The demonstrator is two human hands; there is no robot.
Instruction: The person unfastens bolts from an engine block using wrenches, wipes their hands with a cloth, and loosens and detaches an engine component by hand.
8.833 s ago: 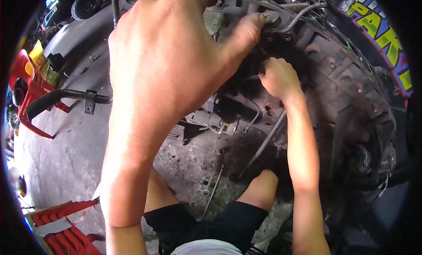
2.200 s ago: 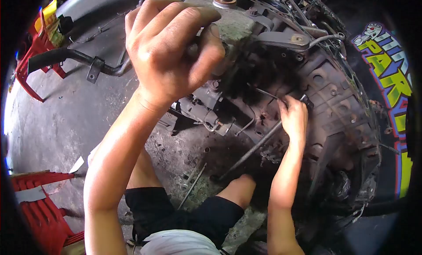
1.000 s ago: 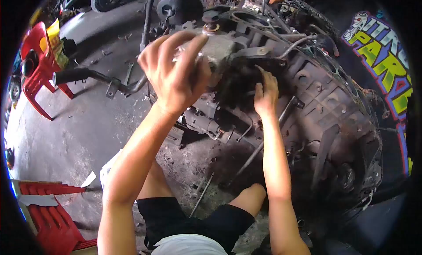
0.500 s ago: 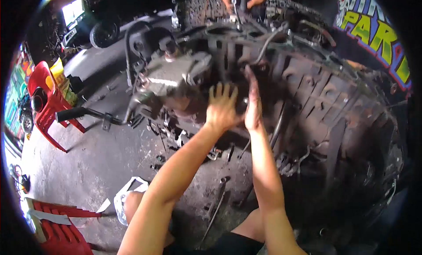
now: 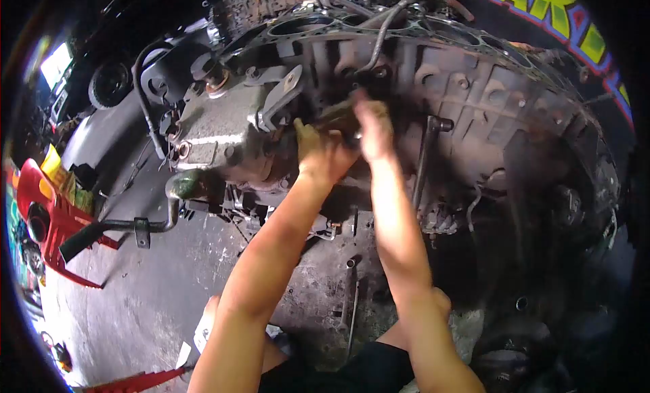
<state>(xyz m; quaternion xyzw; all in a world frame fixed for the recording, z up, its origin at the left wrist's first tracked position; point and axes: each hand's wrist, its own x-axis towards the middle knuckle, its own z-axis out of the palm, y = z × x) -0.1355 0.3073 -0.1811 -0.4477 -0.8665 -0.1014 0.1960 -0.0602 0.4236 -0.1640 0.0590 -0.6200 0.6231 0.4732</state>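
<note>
My left hand (image 5: 321,152) is at the side of a large grimy engine block (image 5: 494,125), just right of a bolted metal housing (image 5: 220,122). One outer finger sticks up while the others curl in against a dark brownish part that I cannot make out. Beside it, almost touching, my right hand (image 5: 374,129) is smeared by motion, and its fingers cannot be told apart. Close to its right, a long-handled socket wrench (image 5: 424,159) stands against the block, its head near the block's side.
A bent pipe (image 5: 169,213) juts out left from the engine. A red plastic chair (image 5: 64,240) stands at the left. Tools, including a long thin bar (image 5: 354,305), lie on the floor (image 5: 162,278). A wheel (image 5: 110,83) is in the back.
The view has tilted down and shifted right. My left hand's spread fingers have curled in. My right hand has gone from upright and flat to a blur. The co-worker's hands are out of view.
</note>
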